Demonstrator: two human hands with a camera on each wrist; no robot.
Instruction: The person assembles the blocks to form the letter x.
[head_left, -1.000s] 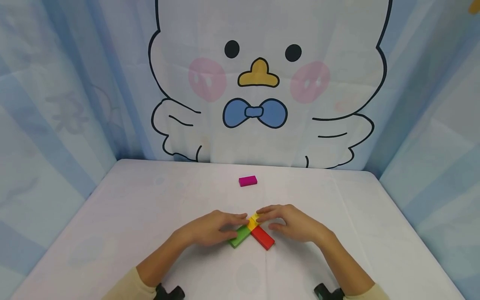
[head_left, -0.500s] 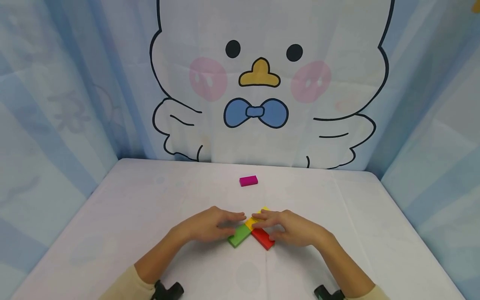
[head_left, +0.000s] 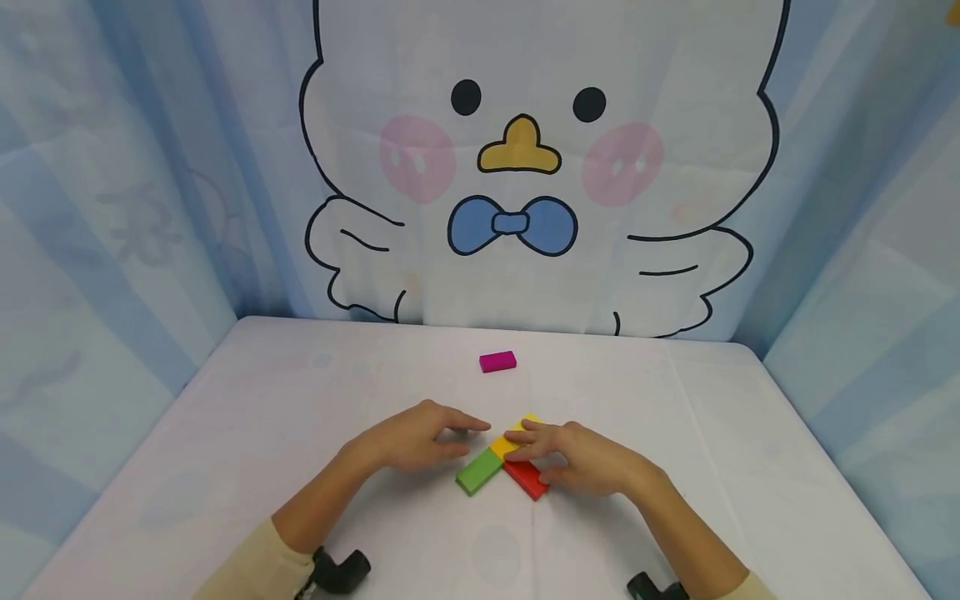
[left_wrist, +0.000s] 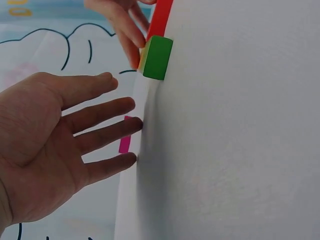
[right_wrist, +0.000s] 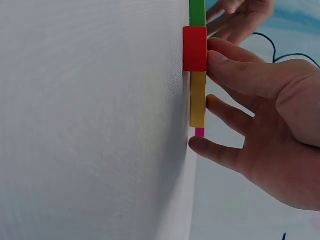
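A green block (head_left: 478,472), a yellow block (head_left: 504,447) and a red block (head_left: 527,480) lie on the table, their ends meeting at one corner. Green and yellow run in one slanting line; red branches off toward the near right. My right hand (head_left: 594,460) rests over the yellow and red blocks with fingers extended, thumb at red's top, hiding part of both. Spread and holding nothing, my left hand (head_left: 420,437) hovers left of the green block. In the left wrist view its fingers (left_wrist: 107,131) stand apart, away from the green block.
Farther back on the white table (head_left: 300,375) lies a magenta block (head_left: 498,362). A curtain (head_left: 517,283) with a cartoon bird stands behind the table's back edge, and blue-striped cloth (head_left: 112,250) hangs at the sides.
My left hand has lifted off the green block and drawn back to the left. My right hand has shifted slightly toward me, from the yellow block's side to over the yellow and red blocks.
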